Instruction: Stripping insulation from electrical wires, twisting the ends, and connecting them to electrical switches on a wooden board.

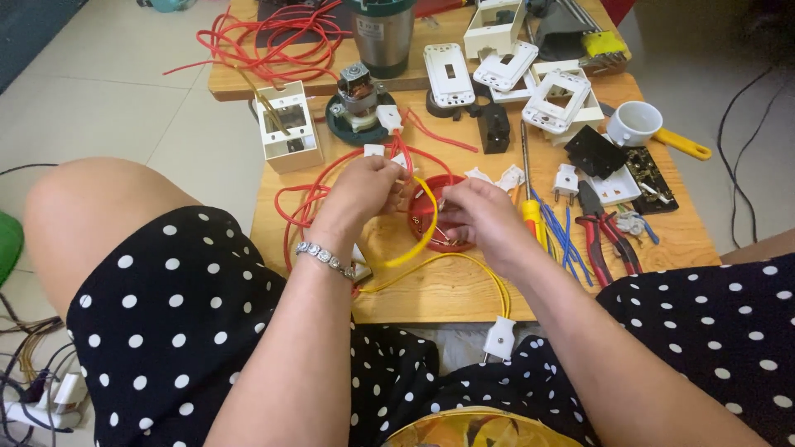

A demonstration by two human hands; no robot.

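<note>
White junction box point(288, 126) far left. Left hand point(364, 186) pinched on red wire point(308, 199) and yellow wire point(421, 240), over the red round box point(424, 217) mid-board. Right hand point(480, 215) closed on yellow wire's end at that box. Risk: tugging could slip the wire ends out or tip the box. Counts: 2 hands, 1 yellow screwdriver point(530, 211), 1 red pliers point(598, 240), 1 white cup point(636, 122).

Bright, even daylight fills the view, with soft, short shadows beneath the hands on the wooden surface point(464, 290). A faint sheen runs down the steel cup point(383, 37). Focus is sharp; edges around the surface bow slightly outward.
</note>
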